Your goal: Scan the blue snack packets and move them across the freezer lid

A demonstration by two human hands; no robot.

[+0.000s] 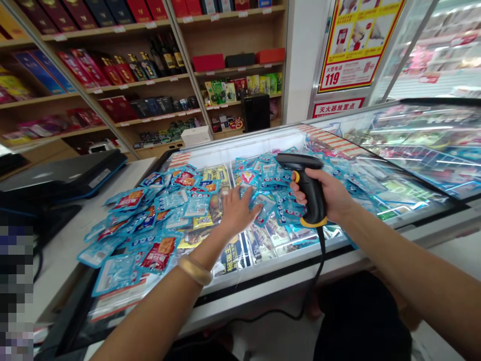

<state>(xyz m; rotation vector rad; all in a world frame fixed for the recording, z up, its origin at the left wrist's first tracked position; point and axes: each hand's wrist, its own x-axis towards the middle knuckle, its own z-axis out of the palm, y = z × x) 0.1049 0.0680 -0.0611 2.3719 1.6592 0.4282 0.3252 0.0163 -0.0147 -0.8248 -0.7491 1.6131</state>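
My right hand [330, 193] is wrapped round the grip of a black barcode scanner [312, 193] with yellow trim, its head pointing left above the freezer. From the scanner's base a black cord [318, 260] hangs down over the freezer's front edge. My left hand [240, 210], a gold bangle on the wrist, has its fingers spread over blue snack packets [268, 175] in the middle; I cannot tell whether it touches them. Another heap of blue packets, some with a red or dark label [160, 253], covers the glass to the left.
The chest freezer [240, 283] holds packaged goods under the packets. A counter with a dark screen device [63, 170] stands at the left. Behind, wooden shelves [150, 80] carry boxes and bottles. A red and yellow fire notice [356, 45] hangs at the back right.
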